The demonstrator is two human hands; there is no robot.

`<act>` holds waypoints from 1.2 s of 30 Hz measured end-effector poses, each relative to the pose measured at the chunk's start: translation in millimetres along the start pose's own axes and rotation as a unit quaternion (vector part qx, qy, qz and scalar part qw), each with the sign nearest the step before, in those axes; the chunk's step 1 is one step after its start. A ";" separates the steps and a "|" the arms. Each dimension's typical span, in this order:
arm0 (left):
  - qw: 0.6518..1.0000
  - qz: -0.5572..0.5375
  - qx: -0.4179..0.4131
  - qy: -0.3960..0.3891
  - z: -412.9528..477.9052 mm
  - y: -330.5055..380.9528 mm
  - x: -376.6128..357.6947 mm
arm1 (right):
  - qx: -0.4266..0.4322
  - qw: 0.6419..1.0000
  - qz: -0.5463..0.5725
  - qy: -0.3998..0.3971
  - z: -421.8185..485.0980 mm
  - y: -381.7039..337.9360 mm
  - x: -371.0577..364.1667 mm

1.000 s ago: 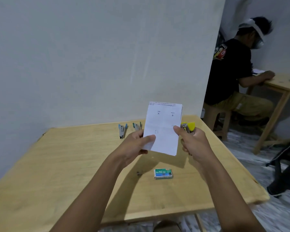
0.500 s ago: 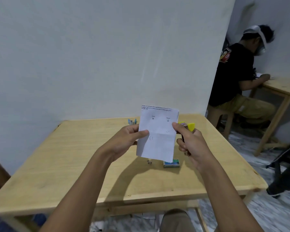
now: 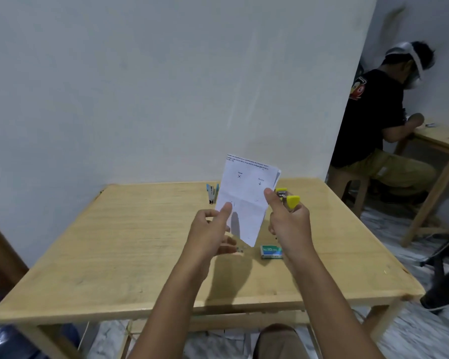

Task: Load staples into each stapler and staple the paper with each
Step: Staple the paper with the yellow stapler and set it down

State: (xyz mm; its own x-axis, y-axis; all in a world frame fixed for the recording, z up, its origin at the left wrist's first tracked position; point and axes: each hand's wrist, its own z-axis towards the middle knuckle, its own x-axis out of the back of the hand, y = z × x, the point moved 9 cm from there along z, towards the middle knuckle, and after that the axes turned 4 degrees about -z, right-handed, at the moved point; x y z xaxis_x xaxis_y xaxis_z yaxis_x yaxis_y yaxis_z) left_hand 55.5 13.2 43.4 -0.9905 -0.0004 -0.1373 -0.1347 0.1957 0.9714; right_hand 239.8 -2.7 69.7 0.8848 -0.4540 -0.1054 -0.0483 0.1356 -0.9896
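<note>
The left hand (image 3: 210,231) pinches the left edge of the paper (image 3: 246,193), held upright over the counter (image 3: 140,242). The right hand (image 3: 289,226) thumbs its right edge, fingers curled round the yellow stapler (image 3: 288,200). The blue stapler (image 3: 212,193) lies near the far edge, the staple box (image 3: 271,251) beside the right wrist.

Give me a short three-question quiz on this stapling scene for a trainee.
1. True or false: the left hand pinches the paper, which is held up off the table.
2. Where is the yellow stapler? A. in the left hand B. in the right hand C. lying on the table
3. Fill in: the staple box lying on the table is ___ in colour.
Key: 1 true; 2 B; 3 green.
</note>
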 end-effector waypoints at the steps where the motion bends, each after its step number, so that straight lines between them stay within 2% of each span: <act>1: 0.998 -0.055 0.025 -0.024 -3.3 -1.3 -5.6 | -0.021 1.000 0.013 -0.009 -2.7 5.1 -4.9; 3: 0.988 -0.137 0.053 -0.057 -6.4 -1.9 -12.9 | -0.072 0.996 0.034 -0.027 -8.3 17.0 -14.2; 6: 0.974 -0.204 0.070 -0.074 -4.6 -5.6 -16.6 | -0.133 0.986 0.081 -0.056 -15.4 32.9 -28.1; 11: 0.950 -0.308 0.021 -0.047 -3.7 0.3 -9.2 | -0.170 0.975 0.109 -0.092 -22.2 49.9 -44.6; 14: 0.942 -0.334 -0.007 -0.037 1.6 0.6 -0.3 | -0.161 0.980 0.064 -0.100 -26.4 49.6 -47.3; 20: 0.945 -0.322 -0.060 -0.015 9.1 3.0 17.3 | -0.090 0.990 -0.041 -0.105 -30.0 39.0 -45.6; 23: 0.957 -0.281 -0.069 -0.015 8.4 3.9 23.9 | -0.080 0.992 -0.028 -0.096 -24.8 35.2 -40.2; 29: 0.977 -0.200 -0.049 -0.047 8.1 3.8 28.3 | -0.067 0.988 -0.026 -0.138 -20.6 33.1 -43.9; 36: 0.982 -0.173 -0.069 -0.012 14.9 9.7 41.8 | -0.070 0.983 -0.024 -0.167 -25.9 37.4 -51.1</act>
State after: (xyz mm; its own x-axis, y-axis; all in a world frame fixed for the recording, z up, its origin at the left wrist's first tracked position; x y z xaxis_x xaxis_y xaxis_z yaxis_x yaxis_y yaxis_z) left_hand 13.2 29.7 44.2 -0.8841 -0.0192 -0.4670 -0.4673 0.0526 0.8825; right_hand 180.8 2.7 35.5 0.9894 -0.1387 -0.0431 -0.0452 -0.0118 -0.9989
